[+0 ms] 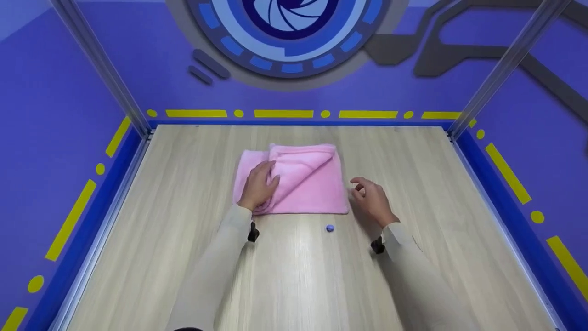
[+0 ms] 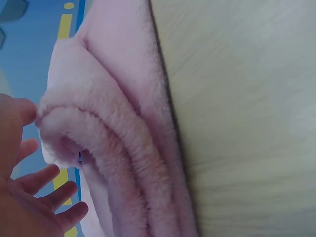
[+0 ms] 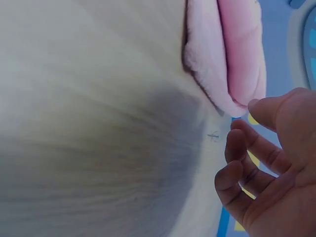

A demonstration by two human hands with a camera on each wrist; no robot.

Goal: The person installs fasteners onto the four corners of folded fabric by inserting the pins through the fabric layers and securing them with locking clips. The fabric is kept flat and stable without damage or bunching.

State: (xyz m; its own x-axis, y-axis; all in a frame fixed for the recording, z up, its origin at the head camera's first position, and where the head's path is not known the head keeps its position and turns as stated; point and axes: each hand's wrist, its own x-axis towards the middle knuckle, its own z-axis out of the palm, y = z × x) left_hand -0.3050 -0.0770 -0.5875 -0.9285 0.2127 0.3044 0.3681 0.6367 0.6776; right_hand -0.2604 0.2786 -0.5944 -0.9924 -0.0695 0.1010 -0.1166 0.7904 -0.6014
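A pink plush cloth (image 1: pixel 317 188) lies folded on the wooden table, its upper layer turned back in a diagonal fold. At the cloth's left part is my left hand (image 1: pixel 259 186), fingers apart and mostly straight. In the left wrist view the thumb tip meets the thick rolled fold (image 2: pixel 74 116), while the other fingers (image 2: pixel 64 197) spread beside it. Just off the cloth's right edge hovers my right hand (image 1: pixel 371 200), loosely curled around nothing. The right wrist view shows its bent fingers (image 3: pixel 234 143) near the cloth's corner (image 3: pixel 239 98).
A small blue-purple round piece (image 1: pixel 330 228) sits on the table (image 1: pixel 294 276) in front of the cloth. Blue panels with yellow marks (image 1: pixel 284 113) enclose the back and both sides, and metal posts (image 1: pixel 510 64) stand at the back corners.
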